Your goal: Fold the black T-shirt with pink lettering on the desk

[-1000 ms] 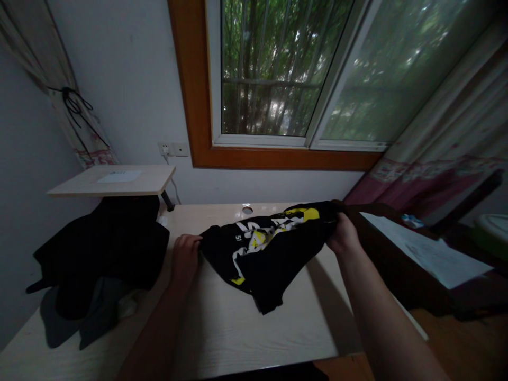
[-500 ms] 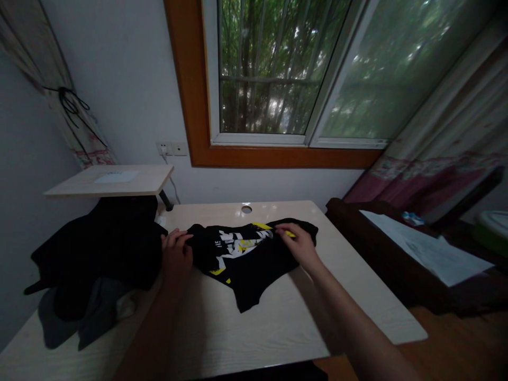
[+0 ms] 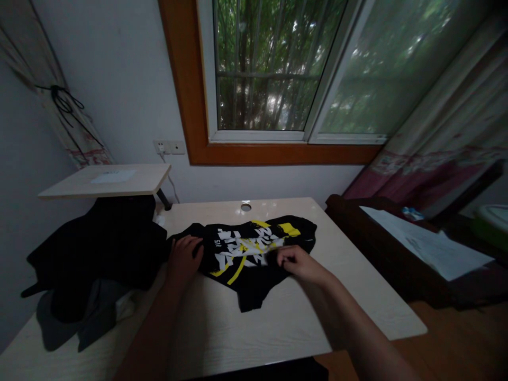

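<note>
A black T-shirt (image 3: 254,278) with a white and yellow print lies across the desk, one sleeve pointing towards me. My left hand (image 3: 183,259) rests on its left end, fingers stretched over the cloth. Near the right side of the print, my right hand (image 3: 299,263) is closed, with thumb and fingers pinching the shirt's fabric. The cloth right at those fingertips is dark and somewhat blurred.
Left of the shirt lies a heap of dark clothes (image 3: 103,248), under and before a raised shelf (image 3: 146,182). The pale desk (image 3: 286,328) has a cable hole at the back. A dark brown piece of furniture (image 3: 377,248) with a white sheet stands to the right.
My right hand has moved towards me, drawing the folded-over cloth down. More of the white and yellow print now shows. My left hand has shifted slightly right on the shirt.
</note>
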Demonstrator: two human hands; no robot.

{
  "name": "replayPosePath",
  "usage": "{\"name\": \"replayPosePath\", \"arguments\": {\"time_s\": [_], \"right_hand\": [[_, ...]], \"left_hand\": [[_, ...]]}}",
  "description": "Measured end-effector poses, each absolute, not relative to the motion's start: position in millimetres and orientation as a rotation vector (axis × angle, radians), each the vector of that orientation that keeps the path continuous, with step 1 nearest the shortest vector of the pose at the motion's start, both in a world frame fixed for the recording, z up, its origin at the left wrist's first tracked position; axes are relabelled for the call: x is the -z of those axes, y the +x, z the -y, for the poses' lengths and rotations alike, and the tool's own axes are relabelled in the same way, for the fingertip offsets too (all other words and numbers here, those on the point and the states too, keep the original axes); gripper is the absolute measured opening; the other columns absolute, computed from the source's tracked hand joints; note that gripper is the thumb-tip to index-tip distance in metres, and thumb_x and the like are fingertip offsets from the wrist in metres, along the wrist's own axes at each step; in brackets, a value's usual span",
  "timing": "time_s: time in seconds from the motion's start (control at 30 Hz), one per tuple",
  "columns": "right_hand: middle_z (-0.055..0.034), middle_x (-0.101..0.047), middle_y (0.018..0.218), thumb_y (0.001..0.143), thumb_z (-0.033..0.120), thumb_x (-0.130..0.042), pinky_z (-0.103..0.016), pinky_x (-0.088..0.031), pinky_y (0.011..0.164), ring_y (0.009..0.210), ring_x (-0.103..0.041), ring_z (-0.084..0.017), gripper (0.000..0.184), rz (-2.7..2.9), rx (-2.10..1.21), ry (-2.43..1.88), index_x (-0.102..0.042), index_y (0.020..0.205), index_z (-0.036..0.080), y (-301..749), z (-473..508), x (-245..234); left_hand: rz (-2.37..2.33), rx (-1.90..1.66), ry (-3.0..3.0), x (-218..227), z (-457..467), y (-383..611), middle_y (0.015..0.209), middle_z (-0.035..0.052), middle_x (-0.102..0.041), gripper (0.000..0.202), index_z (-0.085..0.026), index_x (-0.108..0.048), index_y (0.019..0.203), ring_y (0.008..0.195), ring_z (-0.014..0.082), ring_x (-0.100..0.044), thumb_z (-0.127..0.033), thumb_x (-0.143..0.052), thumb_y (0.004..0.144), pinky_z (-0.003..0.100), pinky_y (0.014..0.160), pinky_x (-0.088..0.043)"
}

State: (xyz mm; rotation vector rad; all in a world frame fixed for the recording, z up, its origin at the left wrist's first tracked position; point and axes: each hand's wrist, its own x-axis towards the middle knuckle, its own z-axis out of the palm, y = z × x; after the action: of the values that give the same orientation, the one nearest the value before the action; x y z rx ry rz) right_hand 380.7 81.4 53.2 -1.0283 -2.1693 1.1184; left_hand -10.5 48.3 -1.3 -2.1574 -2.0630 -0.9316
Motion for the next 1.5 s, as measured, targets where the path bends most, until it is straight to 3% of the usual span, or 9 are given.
{"name": "replayPosePath", "arguments": {"time_s": [0.23, 0.47, 0.63, 0.73, 0.87, 0.97, 1.13, 1.27, 1.5], "right_hand": [[-0.0013, -0.062, 0.065, 0.074, 0.043, -0.068, -0.028, -0.04, 0.056, 0.059, -0.055, -0.018, 0.025, 1.621, -1.366, -1.263, -0.07, 0.077, 0.019, 481.3, -71.0, -54.7], [-0.0097, -0.075, 0.093, 0.09, 0.063, -0.048, -0.039, -0.051, 0.081, 0.091, -0.068, -0.03, 0.052, 1.878, -0.685, -1.79, -0.077, 0.092, 0.021, 525.9, -86.8, -35.0], [-0.0137, -0.07, 0.109, 0.092, 0.053, -0.052, -0.039, -0.05, 0.092, 0.097, -0.067, -0.028, 0.044, 2.11, -0.252, -1.823, -0.075, 0.111, 0.02, 519.7, -102.5, -4.7], [-0.0173, -0.064, 0.122, 0.092, 0.047, -0.053, -0.042, -0.047, 0.099, 0.111, -0.061, -0.031, 0.046, 2.172, -0.02, -1.814, -0.07, 0.122, 0.016, 506.6, -111.8, 9.7], [-0.0165, -0.056, 0.141, 0.095, 0.043, -0.05, -0.048, -0.043, 0.106, 0.125, -0.052, -0.035, 0.05, 2.228, 0.126, -1.813, -0.062, 0.135, 0.015, 484.1, -125.6, 22.8], [-0.0146, -0.048, 0.151, 0.099, 0.04, -0.044, -0.051, -0.037, 0.112, 0.136, -0.044, -0.035, 0.051, 2.272, 0.128, -1.79, -0.055, 0.142, 0.015, 465.8, -136.4, 27.8], [-0.0114, -0.039, 0.158, 0.101, 0.039, -0.041, -0.055, -0.03, 0.117, 0.147, -0.033, -0.032, 0.051, 2.351, 0.055, -1.699, -0.05, 0.147, 0.019, 435.7, -157.1, 23.3], [-0.0121, -0.042, 0.157, 0.099, 0.034, -0.046, -0.053, -0.031, 0.118, 0.147, -0.035, -0.03, 0.051, 2.506, -0.032, -1.403, -0.05, 0.147, 0.019, 403.5, -168.1, 12.2], [-0.0099, -0.046, 0.154, 0.094, 0.027, -0.055, -0.052, -0.028, 0.12, 0.145, -0.038, -0.027, 0.053, 2.687, -0.192, -0.826, -0.051, 0.146, 0.02, 329.6, -150.4, -1.7]], "left_hand": [[2.113, 0.708, -2.056, -13.7, -45.4, -5.2, 0.098, 0.0109, -0.074, 0.038, -0.02, -0.071, 0.082, 0.101, 0.0292, -0.065, -0.041, -0.044, 0.097, 0.053, 0.105, -0.037], [1.937, 0.683, -1.981, -21.2, -37.6, 0.9, 0.068, 0.006, -0.071, 0.049, -0.021, -0.065, 0.062, 0.073, 0.0207, -0.066, -0.039, -0.04, 0.099, 0.046, 0.111, -0.036], [1.843, 0.922, -2.015, -20.4, -38.6, 0.0, 0.092, 0.0072, -0.075, 0.031, -0.022, -0.07, 0.084, 0.092, 0.0225, -0.067, -0.035, -0.045, 0.098, 0.038, 0.098, -0.048], [1.807, 0.934, -2.225, -17.6, -42.5, 1.9, 0.115, 0.0071, -0.072, 0.027, -0.023, -0.07, 0.108, 0.112, 0.0245, -0.062, -0.035, -0.049, 0.097, 0.041, 0.104, -0.046], [1.815, 0.829, -2.462, -14.3, -44.0, 9.2, 0.129, 0.0066, -0.067, 0.033, -0.025, -0.067, 0.122, 0.124, 0.0252, -0.055, -0.034, -0.053, 0.094, 0.044, 0.109, -0.043], [1.921, 0.697, -2.514, -20.7, -39.4, 15.2, 0.123, 0.008, -0.069, 0.032, -0.024, -0.069, 0.118, 0.115, 0.0253, -0.06, -0.036, -0.054, 0.094, 0.042, 0.102, -0.045], [2.075, 0.377, -2.832, -44.8, -24.4, 26.7, 0.085, 0.0056, -0.074, 0.039, -0.022, -0.075, 0.085, 0.077, 0.02, -0.067, -0.047, -0.046, 0.096, 0.032, 0.074, -0.046], [2.127, 0.283, -3.313, -63.7, -23.2, 36.0, 0.074, 0.0015, -0.073, 0.042, -0.02, -0.074, 0.088, 0.062, 0.0153, -0.065, -0.05, -0.045, 0.095, 0.025, 0.06, -0.044], [1.95, 0.998, -2.7, -55.8, -91.1, 29.1, 0.11, 0.0073, -0.071, 0.028, -0.02, -0.07, 0.106, 0.104, 0.0206, -0.063, -0.029, -0.048, 0.092, 0.034, 0.096, -0.047]]}}
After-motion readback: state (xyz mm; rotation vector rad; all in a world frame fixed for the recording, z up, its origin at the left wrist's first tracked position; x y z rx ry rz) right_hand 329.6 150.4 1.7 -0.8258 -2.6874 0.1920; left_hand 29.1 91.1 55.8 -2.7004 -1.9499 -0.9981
